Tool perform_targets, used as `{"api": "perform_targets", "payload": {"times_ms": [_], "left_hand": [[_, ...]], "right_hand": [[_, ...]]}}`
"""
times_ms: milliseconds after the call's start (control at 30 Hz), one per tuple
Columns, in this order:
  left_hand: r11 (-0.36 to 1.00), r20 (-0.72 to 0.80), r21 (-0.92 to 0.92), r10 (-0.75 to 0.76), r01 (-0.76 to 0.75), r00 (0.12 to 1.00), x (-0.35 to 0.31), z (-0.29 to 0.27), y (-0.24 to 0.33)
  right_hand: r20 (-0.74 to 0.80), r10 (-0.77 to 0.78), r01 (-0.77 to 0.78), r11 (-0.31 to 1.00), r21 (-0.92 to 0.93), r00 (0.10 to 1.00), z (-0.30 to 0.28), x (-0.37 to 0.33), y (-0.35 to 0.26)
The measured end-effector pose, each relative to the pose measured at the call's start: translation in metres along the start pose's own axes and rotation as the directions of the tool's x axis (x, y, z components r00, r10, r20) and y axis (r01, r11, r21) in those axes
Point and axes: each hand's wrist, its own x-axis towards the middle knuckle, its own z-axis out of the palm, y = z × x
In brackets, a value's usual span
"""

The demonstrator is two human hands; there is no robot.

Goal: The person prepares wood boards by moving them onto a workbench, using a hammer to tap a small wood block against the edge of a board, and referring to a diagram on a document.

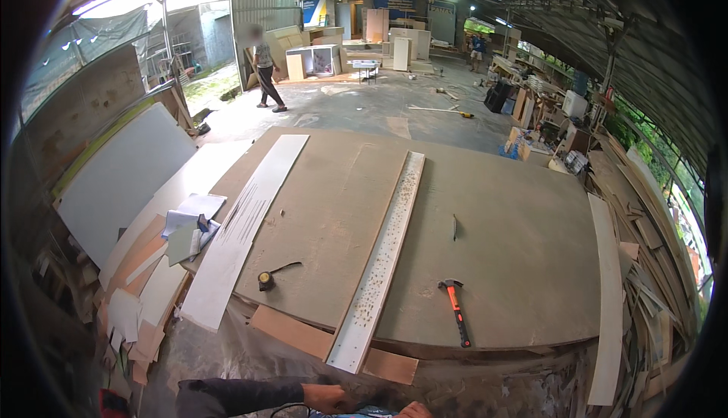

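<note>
Long, narrow white panel (381, 262), brown-sided, brown-speckled: on the broad, dusty brown sheet (500, 266), near end overhanging its front edge. Long axis: away from the hands, slanting right. Bare left hand (327, 397) nearer, just short of that end; bare right hand (415, 410) farther (fingers indistinct; grip of either impossible to tell).

Claw hammer (457, 315): one.
Tape measure (266, 280): just the one.
Large brown panel (516, 243): one.
Long white board (246, 228): one.
Speckled white channel (385, 255): one; its specks, too many for me to count.
Bare hands at the near edge: two, a left hand (328, 397) and a right hand (415, 410).
Other people across the floor: two, the nearer person (265, 73) and the distant person (476, 46).
Offcuts (644, 289) heaped on the right: beyond counting from here.
</note>
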Motion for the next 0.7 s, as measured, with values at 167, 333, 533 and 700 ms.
{"api": "perform_targets", "payload": {"times_ms": [167, 333, 533, 700], "left_hand": [[0.996, -0.01, 0.09, -0.007, 0.008, 1.0, -0.014, 0.007, -0.008], [0.999, -0.1, -0.024, 0.044, -0.046, 0.994, -0.018, 0.009, -0.013], [0.987, -0.004, -0.161, 0.023, -0.023, 1.0, -0.029, -0.01, -0.028], [0.989, -0.375, -0.143, -0.095, 0.044, 0.922, -0.052, -0.04, -0.073]], "right_hand": [[0.143, -0.151, 0.154, 0.988, -0.008, 0.978, 0.002, 0.026, 0.007], [0.46, -0.231, 0.166, 0.97, 0.177, 0.857, -0.015, 0.064, 0.02], [0.534, -0.185, -0.076, 0.9, 0.429, 0.825, -0.011, 0.123, 0.025], [0.154, 0.14, -0.162, 0.977, 0.14, 0.978, 0.008, 0.161, 0.031]]}}
